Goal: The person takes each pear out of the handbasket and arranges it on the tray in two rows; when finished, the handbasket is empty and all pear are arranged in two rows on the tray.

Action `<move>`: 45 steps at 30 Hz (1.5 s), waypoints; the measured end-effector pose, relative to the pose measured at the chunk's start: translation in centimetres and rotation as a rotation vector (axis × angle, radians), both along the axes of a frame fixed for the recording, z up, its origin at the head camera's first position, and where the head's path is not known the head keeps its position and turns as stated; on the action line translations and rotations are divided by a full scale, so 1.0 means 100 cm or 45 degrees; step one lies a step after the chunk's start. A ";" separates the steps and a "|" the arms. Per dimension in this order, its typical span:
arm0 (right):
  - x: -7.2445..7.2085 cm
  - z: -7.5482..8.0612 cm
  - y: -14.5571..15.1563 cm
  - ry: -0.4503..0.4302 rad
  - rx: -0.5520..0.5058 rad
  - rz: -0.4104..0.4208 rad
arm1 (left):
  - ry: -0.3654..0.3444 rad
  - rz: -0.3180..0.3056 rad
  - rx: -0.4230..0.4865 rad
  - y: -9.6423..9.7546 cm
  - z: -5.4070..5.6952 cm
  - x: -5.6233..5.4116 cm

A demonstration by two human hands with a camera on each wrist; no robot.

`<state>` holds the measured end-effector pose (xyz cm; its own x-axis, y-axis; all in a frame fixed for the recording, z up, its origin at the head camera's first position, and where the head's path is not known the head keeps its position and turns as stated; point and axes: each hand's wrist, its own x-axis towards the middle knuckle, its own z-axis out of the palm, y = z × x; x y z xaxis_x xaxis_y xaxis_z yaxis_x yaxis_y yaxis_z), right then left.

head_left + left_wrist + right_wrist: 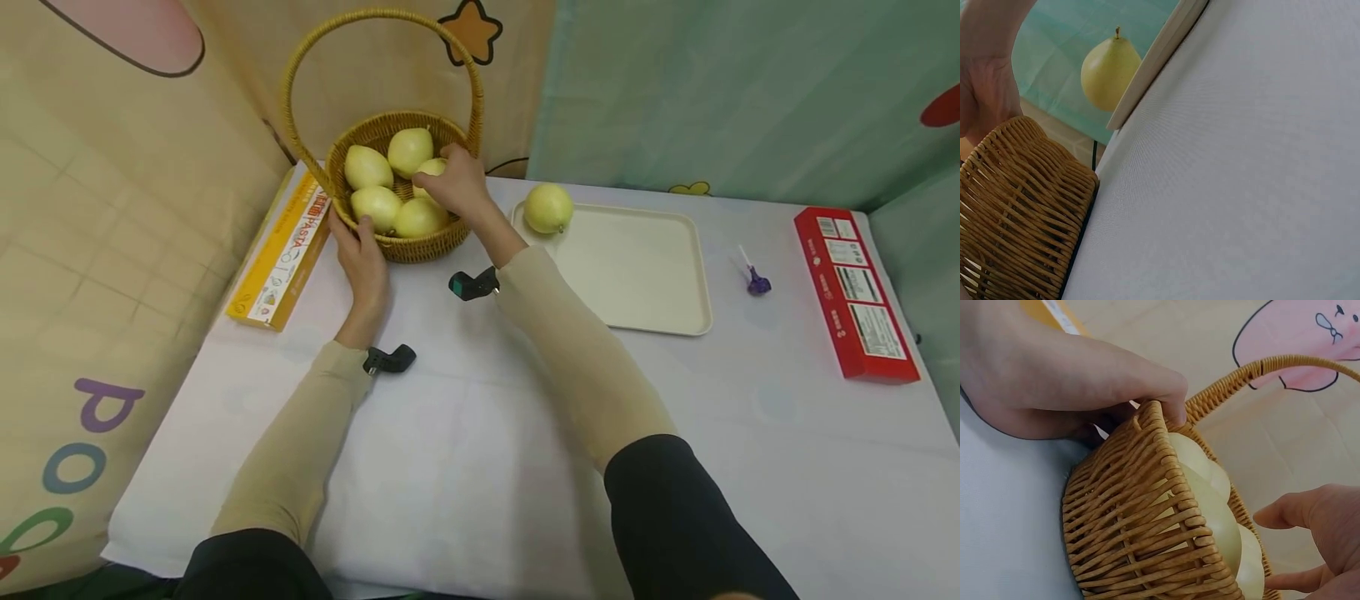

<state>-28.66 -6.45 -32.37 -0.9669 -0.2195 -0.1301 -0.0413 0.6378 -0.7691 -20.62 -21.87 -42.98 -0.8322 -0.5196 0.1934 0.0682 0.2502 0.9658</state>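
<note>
A round wicker basket with a tall arched handle stands at the back of the table, holding several pale yellow-green pears. My left hand grips its front-left rim, thumb over the edge and fingers outside, as the right wrist view shows. Over the basket's right side, my right hand reaches in with thumb and fingers spread about one pear. Its fingertips are partly hidden there. Another pear sits on the left back corner of a cream tray, right of the basket.
Left of the basket lies a yellow pasta box, close beside the left hand. A purple-wrapped lollipop and a red box lie toward the right. Curtains border the white-covered table behind and at the left.
</note>
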 end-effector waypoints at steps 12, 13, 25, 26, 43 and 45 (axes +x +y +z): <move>-0.013 -0.011 -0.014 -0.063 -0.012 -0.098 | 0.002 -0.009 0.015 0.001 0.002 -0.003; -0.014 -0.011 -0.014 -0.071 -0.017 -0.109 | 0.006 -0.014 0.016 0.002 0.002 -0.004; -0.015 -0.014 -0.005 -0.037 -0.005 -0.083 | 0.009 -0.040 0.036 0.008 0.002 -0.006; -0.015 -0.015 -0.004 -0.031 -0.010 -0.087 | 0.005 -0.039 0.035 0.009 0.002 -0.006; 0.000 0.015 0.021 0.188 -0.175 -0.055 | -0.025 -0.041 0.001 0.007 0.002 -0.004; 0.005 0.019 0.026 0.212 -0.215 -0.050 | -0.024 -0.045 0.000 0.006 0.002 -0.005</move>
